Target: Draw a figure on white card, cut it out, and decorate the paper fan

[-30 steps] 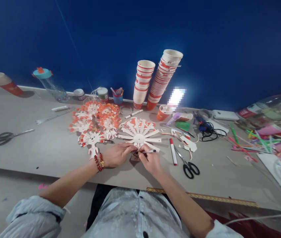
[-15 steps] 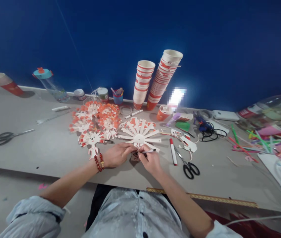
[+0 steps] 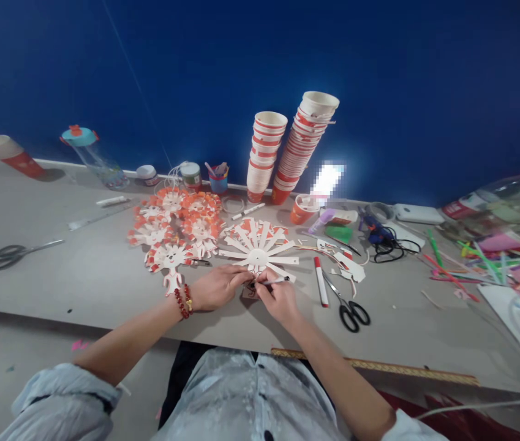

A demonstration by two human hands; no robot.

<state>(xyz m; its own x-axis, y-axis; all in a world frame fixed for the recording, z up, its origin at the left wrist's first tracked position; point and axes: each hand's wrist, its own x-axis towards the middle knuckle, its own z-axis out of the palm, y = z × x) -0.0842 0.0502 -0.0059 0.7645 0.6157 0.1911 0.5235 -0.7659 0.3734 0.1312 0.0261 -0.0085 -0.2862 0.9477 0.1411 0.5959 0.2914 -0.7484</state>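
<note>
My right hand [image 3: 280, 302] is closed around a thin pen [image 3: 280, 281], its tip down at the lower part of a white paper cutout. That cutout [image 3: 256, 258] has long strips fanned out around a round middle. A small piece with dark lines [image 3: 249, 290] shows below it, partly covered by my fingers. My left hand [image 3: 216, 288], wearing a red bead bracelet, holds the cutout's lower edge with thumb and fingers close together. Left of it lies a finished-looking paper figure [image 3: 170, 260] with red-tipped strips. A red-and-white marker [image 3: 321, 282] and black-handled scissors [image 3: 349, 311] rest to the right.
Two tall stacks of paper cups [image 3: 266, 147] stand against the blue wall. Several orange-tipped paper figures [image 3: 199, 211] are piled behind my left hand. More scissors [image 3: 16, 252] and a clear bottle [image 3: 98, 162] are at left; coloured strips [image 3: 452, 275] and paper scraps [image 3: 350, 267] lie at right.
Almost nothing differs. My right hand and the pen shift very slightly at the same spot; my left hand stays where it was.
</note>
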